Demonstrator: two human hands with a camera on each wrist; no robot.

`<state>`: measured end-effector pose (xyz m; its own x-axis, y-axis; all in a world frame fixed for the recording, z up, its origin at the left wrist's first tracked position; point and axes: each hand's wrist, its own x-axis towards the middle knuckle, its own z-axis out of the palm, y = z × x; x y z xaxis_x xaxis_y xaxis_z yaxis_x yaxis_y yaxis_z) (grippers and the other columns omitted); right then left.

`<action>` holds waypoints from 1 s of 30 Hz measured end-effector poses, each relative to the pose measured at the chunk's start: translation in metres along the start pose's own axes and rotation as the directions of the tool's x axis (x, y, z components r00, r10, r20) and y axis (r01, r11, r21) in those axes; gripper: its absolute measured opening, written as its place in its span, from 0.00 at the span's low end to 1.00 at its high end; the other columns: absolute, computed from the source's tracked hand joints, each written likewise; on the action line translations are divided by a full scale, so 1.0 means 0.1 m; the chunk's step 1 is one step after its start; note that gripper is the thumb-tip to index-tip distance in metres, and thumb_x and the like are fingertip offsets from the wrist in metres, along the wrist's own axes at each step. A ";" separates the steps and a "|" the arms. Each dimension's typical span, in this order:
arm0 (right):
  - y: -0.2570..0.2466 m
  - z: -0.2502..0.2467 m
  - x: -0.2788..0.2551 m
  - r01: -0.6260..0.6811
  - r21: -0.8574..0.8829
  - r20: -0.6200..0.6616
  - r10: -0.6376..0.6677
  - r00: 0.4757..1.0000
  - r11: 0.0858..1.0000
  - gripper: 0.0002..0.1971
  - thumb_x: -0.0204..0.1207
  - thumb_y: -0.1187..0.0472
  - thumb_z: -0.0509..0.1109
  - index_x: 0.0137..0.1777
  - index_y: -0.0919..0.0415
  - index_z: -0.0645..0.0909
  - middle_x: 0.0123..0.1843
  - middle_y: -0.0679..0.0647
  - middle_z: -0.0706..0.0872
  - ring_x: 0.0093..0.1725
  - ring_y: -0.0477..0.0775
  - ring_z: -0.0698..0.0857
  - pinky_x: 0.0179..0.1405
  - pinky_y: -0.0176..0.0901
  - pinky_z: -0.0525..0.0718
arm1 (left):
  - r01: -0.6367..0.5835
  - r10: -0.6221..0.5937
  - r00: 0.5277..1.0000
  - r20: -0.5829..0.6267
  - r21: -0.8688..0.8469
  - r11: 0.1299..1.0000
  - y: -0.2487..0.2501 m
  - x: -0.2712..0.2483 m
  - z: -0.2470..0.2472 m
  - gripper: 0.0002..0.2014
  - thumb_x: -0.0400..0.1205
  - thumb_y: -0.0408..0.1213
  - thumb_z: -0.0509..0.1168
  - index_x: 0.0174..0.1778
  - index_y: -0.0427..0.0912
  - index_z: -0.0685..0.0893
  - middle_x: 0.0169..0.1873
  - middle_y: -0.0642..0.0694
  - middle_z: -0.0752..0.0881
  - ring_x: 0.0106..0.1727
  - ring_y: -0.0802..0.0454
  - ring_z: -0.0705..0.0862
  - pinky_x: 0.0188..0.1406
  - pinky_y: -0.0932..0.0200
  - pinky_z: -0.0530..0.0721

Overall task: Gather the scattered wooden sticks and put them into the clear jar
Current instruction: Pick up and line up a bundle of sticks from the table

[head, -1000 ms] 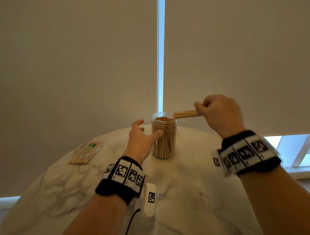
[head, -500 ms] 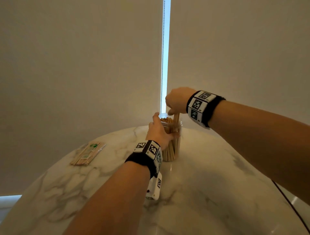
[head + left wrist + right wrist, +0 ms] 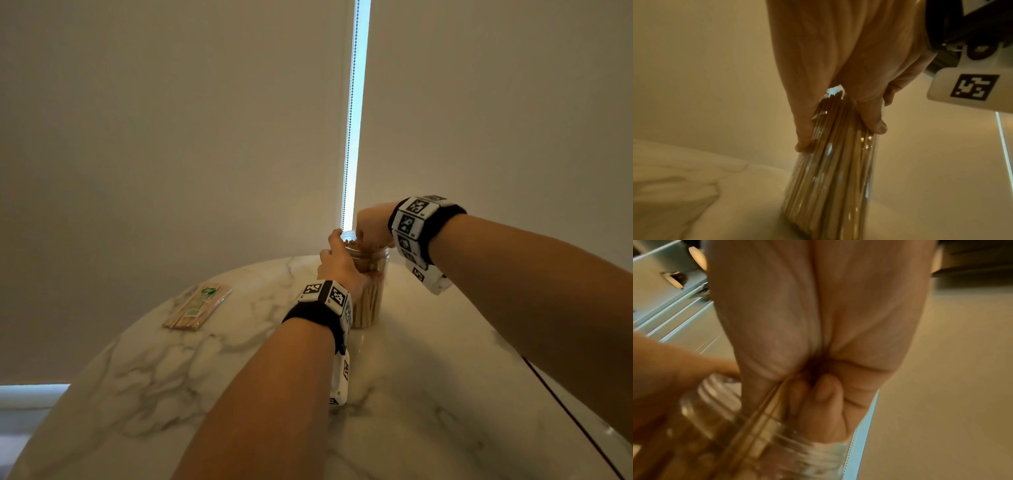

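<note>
We have our left hand (image 3: 337, 263) wrapped round the upper part of the clear jar (image 3: 371, 301), fingers and thumb curled against its wall, as the left wrist view shows, and the jar stands upright on the marble table (image 3: 239, 370), already packed with wooden sticks (image 3: 830, 170). Our right hand (image 3: 371, 222) is at the jar's mouth, its fingers (image 3: 824, 402) curled and pinching a few thin sticks (image 3: 764, 402) whose lower ends slant down past the rim. To do this step well, we judge we should keep the jar braced firmly so it does not tip or skid, and bring the pinched sticks closer to upright before letting them go, since the jar is crowded and slanted sticks may catch on the tops of those inside or on the rim. We would ease the pinch only once the lower ends have found a gap, then let the sticks slide down under their own weight. A wrapped packet of sticks (image 3: 197, 306) lies well apart on the table to the left; whether it belongs to the task we cannot tell.
</note>
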<state>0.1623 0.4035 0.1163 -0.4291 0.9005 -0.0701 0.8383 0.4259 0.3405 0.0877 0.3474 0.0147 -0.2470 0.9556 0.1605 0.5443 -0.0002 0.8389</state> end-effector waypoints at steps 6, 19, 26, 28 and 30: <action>0.04 0.05 0.06 -0.048 0.111 -0.096 0.059 0.994 0.993 0.10 0.82 0.55 0.71 0.53 0.63 0.85 0.34 0.51 0.81 0.37 0.52 0.81 0.37 0.41 0.78 | 0.002 -0.002 1.000 -0.007 -0.016 1.000 -0.02 0.02 0.02 0.56 0.70 0.45 0.82 0.85 0.54 0.48 0.73 0.39 0.70 0.72 0.36 0.76 0.72 0.39 0.78; 0.11 -0.04 0.00 -0.026 0.224 -0.033 0.034 0.999 0.974 0.17 0.79 0.50 0.73 0.60 0.61 0.89 0.55 0.55 0.91 0.56 0.53 0.89 0.63 0.48 0.86 | -0.019 0.020 1.000 -0.022 0.011 1.000 -0.04 0.00 0.02 0.56 0.70 0.47 0.81 0.85 0.53 0.49 0.73 0.39 0.71 0.72 0.37 0.76 0.72 0.40 0.77; 0.14 0.00 -0.09 0.024 0.356 -0.091 0.009 0.996 0.934 0.09 0.76 0.60 0.78 0.55 0.54 0.91 0.53 0.49 0.90 0.55 0.51 0.87 0.57 0.43 0.86 | 0.006 -0.007 1.000 -0.011 -0.018 1.000 -0.04 0.01 0.02 0.58 0.71 0.45 0.82 0.86 0.52 0.46 0.76 0.40 0.69 0.76 0.38 0.73 0.73 0.40 0.76; 0.06 0.06 -0.10 0.044 0.301 -0.154 0.003 0.988 0.953 0.09 0.80 0.57 0.73 0.56 0.55 0.91 0.55 0.50 0.90 0.55 0.52 0.86 0.57 0.44 0.85 | 0.053 -0.053 0.999 0.001 -0.045 0.998 -0.03 0.02 0.02 0.62 0.69 0.46 0.83 0.87 0.47 0.43 0.80 0.41 0.66 0.79 0.39 0.69 0.77 0.41 0.73; 0.03 0.07 -0.13 0.057 0.255 -0.170 -0.013 0.985 0.965 0.12 0.84 0.56 0.67 0.59 0.58 0.90 0.57 0.53 0.90 0.57 0.55 0.86 0.57 0.45 0.84 | 0.107 -0.104 0.994 0.035 -0.086 0.991 0.00 0.01 0.00 0.66 0.69 0.45 0.83 0.87 0.44 0.37 0.83 0.42 0.62 0.82 0.41 0.65 0.80 0.44 0.69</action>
<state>0.1728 0.3934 0.1114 -0.4912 0.8668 0.0859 0.8704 0.4849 0.0851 0.0874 0.3483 0.0150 -0.2739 0.9602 0.0539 0.4435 0.0764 0.8930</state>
